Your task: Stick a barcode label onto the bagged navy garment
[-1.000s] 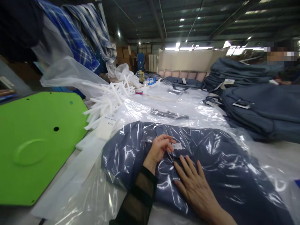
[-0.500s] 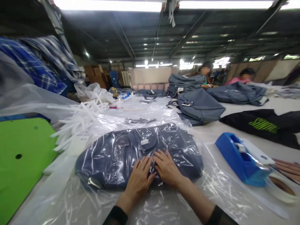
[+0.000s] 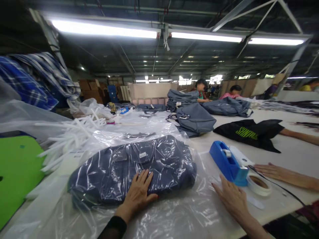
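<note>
A dark blue-grey bag (image 3: 161, 166) lies inside a clear plastic bag (image 3: 159, 219) on the table, with a small white label on its upper side. My left hand (image 3: 138, 194) rests flat on the front of the wrapped bag, fingers extended. Off to the right, my right hand (image 3: 231, 196) has its fingers apart and holds nothing. It is just in front of a blue tape dispenser (image 3: 226, 164); whether it touches the dispenser I cannot tell. A roll of tape (image 3: 259, 186) lies beside the dispenser.
At the right edge a co-worker's hand (image 3: 281, 172) lies on the table, and an arm reaches to a black cloth bag (image 3: 249, 132) with green lettering. Blue-grey bags (image 3: 194, 118) stand behind. White strips (image 3: 72, 136) and a green board (image 3: 20, 176) are left.
My right hand has left the wrapped bag and moved right toward the tape dispenser. My left hand stays on the bag. A co-worker's hand and arm have come into view at right.
</note>
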Demonstrator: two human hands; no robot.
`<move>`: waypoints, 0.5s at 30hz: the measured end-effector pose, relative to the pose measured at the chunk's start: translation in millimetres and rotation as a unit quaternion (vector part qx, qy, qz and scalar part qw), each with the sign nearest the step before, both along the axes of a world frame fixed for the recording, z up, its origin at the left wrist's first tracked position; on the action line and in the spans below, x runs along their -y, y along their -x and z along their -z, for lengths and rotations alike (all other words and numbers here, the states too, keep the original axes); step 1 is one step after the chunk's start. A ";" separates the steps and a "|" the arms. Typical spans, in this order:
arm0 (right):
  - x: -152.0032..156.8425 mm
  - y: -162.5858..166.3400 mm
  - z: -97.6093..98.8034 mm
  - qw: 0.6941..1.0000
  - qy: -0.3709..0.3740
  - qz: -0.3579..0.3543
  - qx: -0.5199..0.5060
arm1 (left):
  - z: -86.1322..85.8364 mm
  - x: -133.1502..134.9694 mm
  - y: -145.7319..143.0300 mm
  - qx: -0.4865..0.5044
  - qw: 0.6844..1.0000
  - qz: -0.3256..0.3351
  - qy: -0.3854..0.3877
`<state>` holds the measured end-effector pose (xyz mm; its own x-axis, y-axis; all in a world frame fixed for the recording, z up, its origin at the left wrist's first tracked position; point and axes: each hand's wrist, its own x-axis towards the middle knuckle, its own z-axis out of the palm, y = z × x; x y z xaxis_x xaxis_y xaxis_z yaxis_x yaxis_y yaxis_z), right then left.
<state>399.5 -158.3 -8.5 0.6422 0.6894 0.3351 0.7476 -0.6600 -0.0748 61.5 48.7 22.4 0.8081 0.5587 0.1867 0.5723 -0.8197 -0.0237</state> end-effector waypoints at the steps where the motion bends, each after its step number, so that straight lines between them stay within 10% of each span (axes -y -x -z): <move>1: -0.3 -0.6 -2.0 1.000 0.003 0.000 -0.006 | -2.6 1.3 -0.9 -0.006 1.000 -0.008 0.015; 15: -3.1 -43.9 0.2 0.993 -0.036 -0.080 -0.077 | -10.2 6.5 -3.6 0.005 0.992 -0.041 0.121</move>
<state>443.4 -155.2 -8.7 0.5742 0.7642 0.2939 0.8182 -0.5225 -0.2399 65.1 42.3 32.7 0.7566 0.6523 0.0460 0.6369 -0.7511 0.1740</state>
